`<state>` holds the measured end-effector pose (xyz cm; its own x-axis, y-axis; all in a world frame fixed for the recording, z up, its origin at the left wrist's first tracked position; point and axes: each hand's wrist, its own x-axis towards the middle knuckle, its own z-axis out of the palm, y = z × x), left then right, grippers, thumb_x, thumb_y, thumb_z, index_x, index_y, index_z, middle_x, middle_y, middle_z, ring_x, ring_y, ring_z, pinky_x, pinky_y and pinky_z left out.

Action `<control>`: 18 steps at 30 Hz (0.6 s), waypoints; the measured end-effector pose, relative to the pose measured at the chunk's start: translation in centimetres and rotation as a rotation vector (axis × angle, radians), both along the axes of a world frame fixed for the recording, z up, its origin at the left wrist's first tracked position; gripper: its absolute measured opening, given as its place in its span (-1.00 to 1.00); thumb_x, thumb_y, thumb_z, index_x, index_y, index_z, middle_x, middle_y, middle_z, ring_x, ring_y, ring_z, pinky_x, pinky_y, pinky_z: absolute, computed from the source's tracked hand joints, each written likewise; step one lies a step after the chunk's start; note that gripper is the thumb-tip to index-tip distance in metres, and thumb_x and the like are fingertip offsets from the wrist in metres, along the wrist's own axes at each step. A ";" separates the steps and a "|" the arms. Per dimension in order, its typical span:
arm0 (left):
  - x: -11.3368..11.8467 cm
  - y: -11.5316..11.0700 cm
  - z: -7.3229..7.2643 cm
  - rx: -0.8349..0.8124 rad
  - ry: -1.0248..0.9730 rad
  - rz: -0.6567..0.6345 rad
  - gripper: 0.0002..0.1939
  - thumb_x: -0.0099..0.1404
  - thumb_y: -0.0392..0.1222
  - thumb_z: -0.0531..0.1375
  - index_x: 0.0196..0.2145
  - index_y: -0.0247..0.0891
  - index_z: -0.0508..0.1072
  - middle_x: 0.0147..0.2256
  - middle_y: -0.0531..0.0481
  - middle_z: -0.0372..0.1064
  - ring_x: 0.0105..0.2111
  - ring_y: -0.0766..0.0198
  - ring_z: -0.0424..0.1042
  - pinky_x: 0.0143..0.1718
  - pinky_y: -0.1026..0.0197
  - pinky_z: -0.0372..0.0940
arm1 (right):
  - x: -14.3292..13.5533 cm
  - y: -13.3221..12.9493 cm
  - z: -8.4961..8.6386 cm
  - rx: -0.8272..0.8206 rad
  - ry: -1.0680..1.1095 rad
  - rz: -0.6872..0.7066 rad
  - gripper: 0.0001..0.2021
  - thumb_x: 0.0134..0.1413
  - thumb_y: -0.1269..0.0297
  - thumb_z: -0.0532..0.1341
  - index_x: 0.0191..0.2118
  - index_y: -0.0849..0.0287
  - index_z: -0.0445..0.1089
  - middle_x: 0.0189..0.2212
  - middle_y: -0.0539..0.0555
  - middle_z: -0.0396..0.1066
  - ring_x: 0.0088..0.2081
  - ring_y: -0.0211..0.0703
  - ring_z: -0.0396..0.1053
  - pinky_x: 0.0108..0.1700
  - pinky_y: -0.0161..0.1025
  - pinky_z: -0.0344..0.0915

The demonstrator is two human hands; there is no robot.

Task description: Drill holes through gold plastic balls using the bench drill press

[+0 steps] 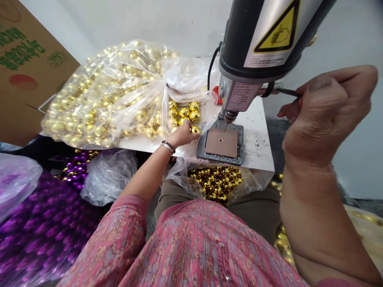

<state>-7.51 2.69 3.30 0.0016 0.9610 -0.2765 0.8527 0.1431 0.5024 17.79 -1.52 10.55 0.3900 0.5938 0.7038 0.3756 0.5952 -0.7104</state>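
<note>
My left hand [182,134] is closed round a shiny gold faceted ball [196,130] at the mouth of a clear plastic bag [119,85] full of such balls. Several loose gold balls [194,107] lie just beyond my fingers. On the right, my right hand [320,115] is wrapped round the feed lever [289,92] of a drill press [239,91]. A thin drill bit [226,127] points down above a brown square block [222,142] with a small hole in it. The block sits on the dark metal base plate [202,149].
Dark shavings lie on the white table [259,153]. Below its front edge, a plastic bag of gold balls [218,181] rests at my lap. Purple balls [44,235] in plastic fill the lower left. A cardboard box [38,91] stands at the far left.
</note>
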 end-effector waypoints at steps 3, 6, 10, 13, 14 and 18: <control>-0.5 -0.1 0.0 -0.055 -0.395 0.095 -0.46 0.41 -0.16 0.37 0.26 -0.28 0.37 -0.17 -0.09 0.57 -0.28 0.23 0.55 -0.20 0.18 0.35 | 0.2 0.4 -0.3 0.015 0.005 0.004 -0.87 0.32 0.27 0.04 -0.30 0.14 0.20 -0.46 -0.12 0.23 -0.48 -0.47 0.18 -0.31 -0.36 0.21; -0.3 -0.2 0.1 -0.139 -0.773 0.043 -0.55 0.40 -0.18 0.36 0.20 -0.19 0.45 -0.14 -0.02 0.60 -0.28 0.32 0.58 -0.21 0.26 0.35 | 0.3 0.3 -0.3 0.002 -0.026 -0.009 -0.87 0.34 0.27 0.07 -0.28 0.15 0.20 -0.43 -0.14 0.23 -0.44 -0.50 0.20 -0.23 -0.35 0.26; 1.4 -0.2 0.1 -0.266 -0.838 0.000 -0.63 0.32 -0.20 0.46 0.04 -0.23 0.52 -0.17 -0.05 0.63 -0.36 0.35 0.56 -0.29 0.27 0.31 | 0.2 -0.1 0.1 0.023 -0.100 0.010 -0.84 0.42 0.26 0.07 -0.26 0.16 0.17 -0.41 -0.17 0.21 -0.42 -0.57 0.23 -0.19 -0.39 0.25; 3.1 0.0 -0.6 -0.224 -0.765 0.017 -0.67 0.32 -0.22 0.49 -0.03 -0.25 0.51 -0.29 0.01 0.58 -0.48 0.40 0.44 -0.36 0.27 0.25 | 0.1 -0.3 0.3 0.037 -0.123 0.069 -0.82 0.44 0.26 0.02 -0.27 0.15 0.14 -0.41 -0.18 0.22 -0.44 -0.58 0.25 -0.19 -0.43 0.30; 3.6 0.1 -0.9 -0.199 -0.749 0.015 -0.67 0.31 -0.23 0.50 -0.05 -0.25 0.51 -0.33 0.03 0.56 -0.49 0.40 0.41 -0.37 0.27 0.25 | 0.1 -0.3 0.3 0.042 -0.120 0.081 -0.82 0.44 0.26 0.01 -0.27 0.14 0.13 -0.42 -0.17 0.22 -0.45 -0.57 0.25 -0.19 -0.42 0.32; 4.4 0.4 -2.6 -0.081 -0.704 0.011 -0.55 0.18 -0.23 0.58 -0.05 -0.24 0.52 -0.34 0.07 0.54 -0.44 0.37 0.40 -0.35 0.27 0.27 | -0.1 -0.4 0.9 0.045 -0.094 0.057 -0.85 0.36 0.25 0.03 -0.30 0.11 0.11 -0.42 -0.12 0.23 -0.48 -0.49 0.18 -0.20 -0.34 0.35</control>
